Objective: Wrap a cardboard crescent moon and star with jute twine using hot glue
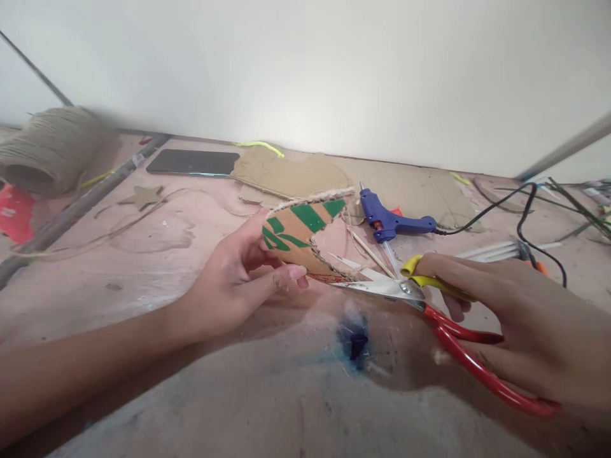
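My left hand (252, 267) pinches a small cardboard piece (298, 232) with green printed marks and a notch in its right side. In my right hand (506, 312) is a pair of scissors (405, 289) with one yellow and one red handle. The scissor blades are parted, and their tips reach the lower right edge of the cardboard piece. Just beyond them lies a blue hot glue gun (394, 219), its nozzle pointing away from me. A thin wooden stick (372, 253) rests beside it.
Along the wall lie larger cardboard sheets (410, 181) and a dark phone (193, 162). At left are a twine spool (52, 146), a cardboard star (143, 196) and a grey bar (90, 203). The glue gun's black cord (501, 213) loops at right, near white glue sticks (491, 251).
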Tool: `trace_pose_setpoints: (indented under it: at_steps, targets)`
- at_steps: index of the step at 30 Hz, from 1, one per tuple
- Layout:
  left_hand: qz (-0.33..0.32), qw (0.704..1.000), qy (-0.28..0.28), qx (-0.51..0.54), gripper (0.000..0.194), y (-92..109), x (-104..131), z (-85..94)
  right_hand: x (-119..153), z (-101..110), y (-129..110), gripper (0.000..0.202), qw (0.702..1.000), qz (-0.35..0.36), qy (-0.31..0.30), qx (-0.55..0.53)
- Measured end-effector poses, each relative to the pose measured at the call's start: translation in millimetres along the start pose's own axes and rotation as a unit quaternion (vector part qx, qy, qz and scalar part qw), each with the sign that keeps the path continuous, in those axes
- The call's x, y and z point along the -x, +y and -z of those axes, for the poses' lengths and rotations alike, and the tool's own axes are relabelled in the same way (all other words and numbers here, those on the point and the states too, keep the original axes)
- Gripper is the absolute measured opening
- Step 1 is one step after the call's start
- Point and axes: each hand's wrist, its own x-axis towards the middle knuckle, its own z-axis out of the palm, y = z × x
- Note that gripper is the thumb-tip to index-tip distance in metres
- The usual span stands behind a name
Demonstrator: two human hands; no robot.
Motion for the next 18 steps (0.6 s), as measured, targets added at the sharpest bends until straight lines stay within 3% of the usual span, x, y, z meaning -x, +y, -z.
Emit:
trace_pose_setpoints:
  at_steps: [3, 10, 18]
  targets:
    - [-0.002, 1.0, -0.007, -0.004, 0.022, 0.0, 1.2, 0.0, -1.1, -2.5, -7.9, 0.02, 0.999, 0.025, -0.023, 0.023]
    - [-0.028, 0.999, -0.017, -0.032, 0.021, 1.7, 6.6, 0.5, -2.9, -9.8, -20.7, 0.017, 0.995, 0.038, 0.065, 0.063]
    - [0.005, 0.999, -0.003, -0.039, 0.032, -0.3, 9.1, 3.1, -0.3, -13.2, -18.4, 0.019, 0.988, 0.067, 0.098, 0.099]
